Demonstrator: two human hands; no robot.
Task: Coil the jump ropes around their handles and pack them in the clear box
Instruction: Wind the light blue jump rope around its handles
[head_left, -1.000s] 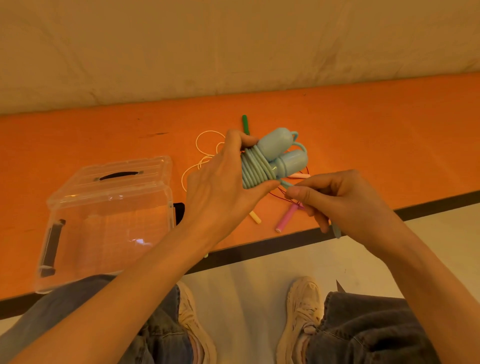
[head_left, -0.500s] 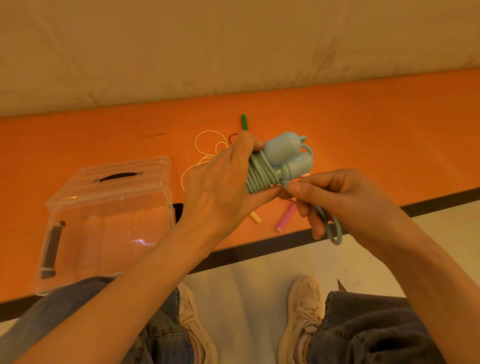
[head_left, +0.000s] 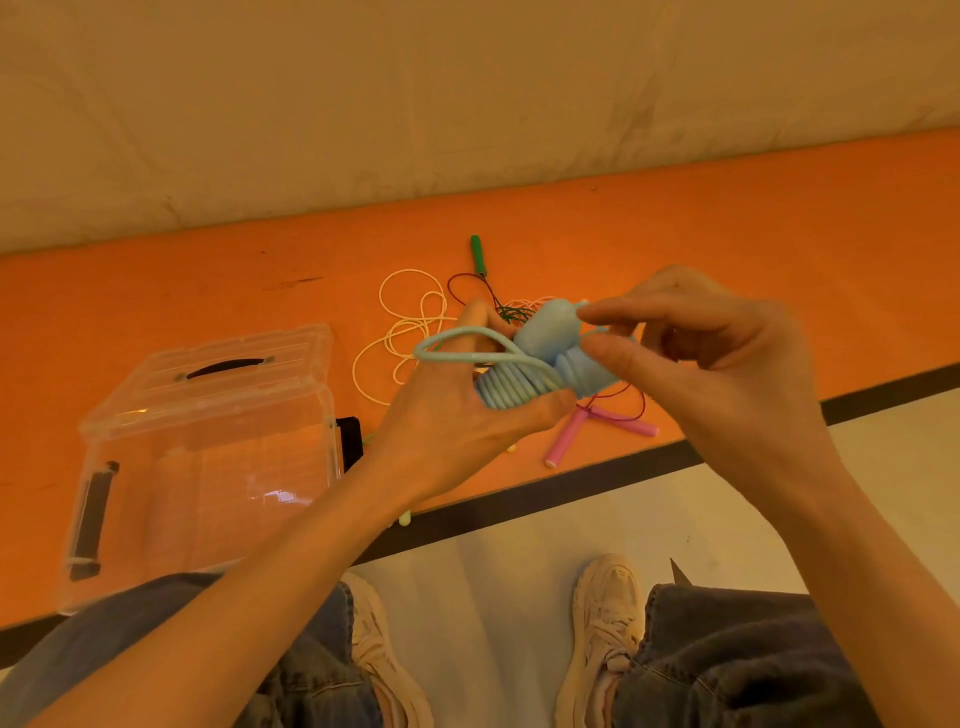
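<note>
Orange floor (head_left: 779, 234), clear box (head_left: 208, 447) lidded

No readable text, label, brand, number or sign is found anywhere in the head view.
</note>
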